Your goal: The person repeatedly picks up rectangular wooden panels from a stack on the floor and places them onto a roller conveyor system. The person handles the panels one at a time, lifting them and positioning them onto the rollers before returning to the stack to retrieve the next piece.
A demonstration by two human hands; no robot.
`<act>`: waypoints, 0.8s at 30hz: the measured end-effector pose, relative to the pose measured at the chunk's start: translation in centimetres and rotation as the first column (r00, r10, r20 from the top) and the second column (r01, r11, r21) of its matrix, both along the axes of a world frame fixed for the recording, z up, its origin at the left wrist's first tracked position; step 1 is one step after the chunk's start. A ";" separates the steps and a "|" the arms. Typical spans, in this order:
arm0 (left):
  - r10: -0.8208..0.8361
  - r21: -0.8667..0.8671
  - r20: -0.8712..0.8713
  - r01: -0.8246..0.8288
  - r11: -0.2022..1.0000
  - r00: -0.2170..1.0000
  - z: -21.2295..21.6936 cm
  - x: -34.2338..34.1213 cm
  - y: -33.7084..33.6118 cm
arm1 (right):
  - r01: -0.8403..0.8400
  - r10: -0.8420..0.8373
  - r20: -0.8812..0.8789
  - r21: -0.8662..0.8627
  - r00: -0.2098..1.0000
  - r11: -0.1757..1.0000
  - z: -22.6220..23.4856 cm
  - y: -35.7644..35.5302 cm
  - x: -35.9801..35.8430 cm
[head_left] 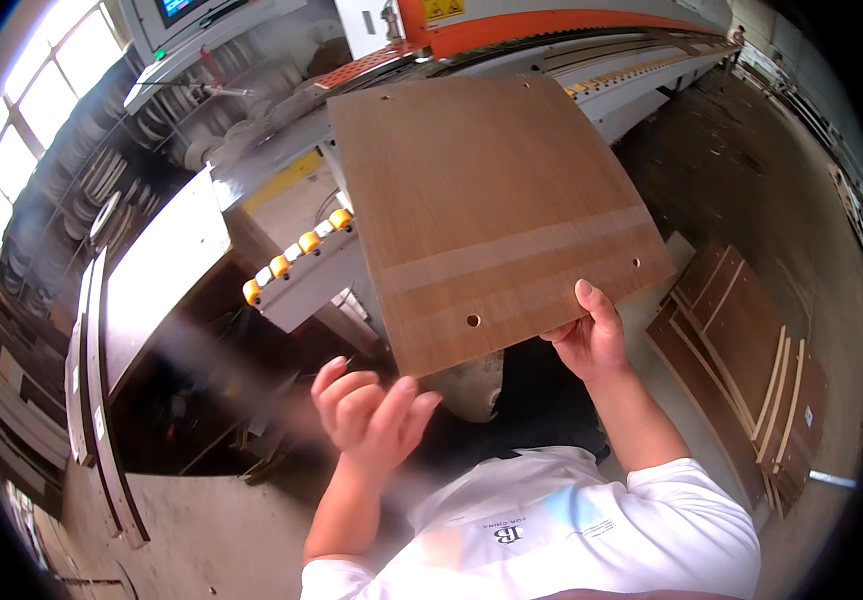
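Observation:
A brown wood-grain panel with small round holes near its corners and a paler band across it is held up in front of me. My right hand grips its near edge, thumb on the top face and the other fingers underneath. Just off the panel's near left corner is my left hand, blurred, its fingers loosely curled and apart. Nothing shows in that hand. Behind the panel's far edge lies the bed of a long orange and white machine.
Left of the panel, a support arm carries yellow rollers. A white-topped table stands further left, with long strips leaning by it. Stacked brown panels are at right. Edging coils fill racks at far left.

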State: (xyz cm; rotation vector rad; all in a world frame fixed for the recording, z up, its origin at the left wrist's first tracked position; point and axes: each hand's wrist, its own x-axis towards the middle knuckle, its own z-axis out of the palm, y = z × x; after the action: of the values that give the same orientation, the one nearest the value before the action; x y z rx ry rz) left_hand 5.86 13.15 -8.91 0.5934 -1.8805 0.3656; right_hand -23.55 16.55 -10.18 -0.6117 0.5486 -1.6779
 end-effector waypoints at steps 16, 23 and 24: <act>0.358 0.139 0.223 -0.393 0.909 0.907 4.3 2.7 -5.6 | -0.214 0.302 -0.351 0.266 0.886 0.940 4.1 -13.9 3.9; 0.473 0.203 0.294 -0.538 0.818 0.831 5.2 2.3 -10.6 | -0.268 0.353 -0.261 0.309 0.899 0.912 -1.9 -13.7 1.5; 0.481 0.207 0.306 -0.550 0.809 0.822 5.3 2.2 -11.3 | -0.271 0.350 -0.218 0.324 0.911 0.907 -4.1 -13.0 0.9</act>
State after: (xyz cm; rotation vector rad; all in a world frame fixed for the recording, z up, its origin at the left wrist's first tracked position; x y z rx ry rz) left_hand 8.09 1.83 -3.59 1.3322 -1.9948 0.5423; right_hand -22.65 3.56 -14.31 -0.6807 0.8297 -1.1878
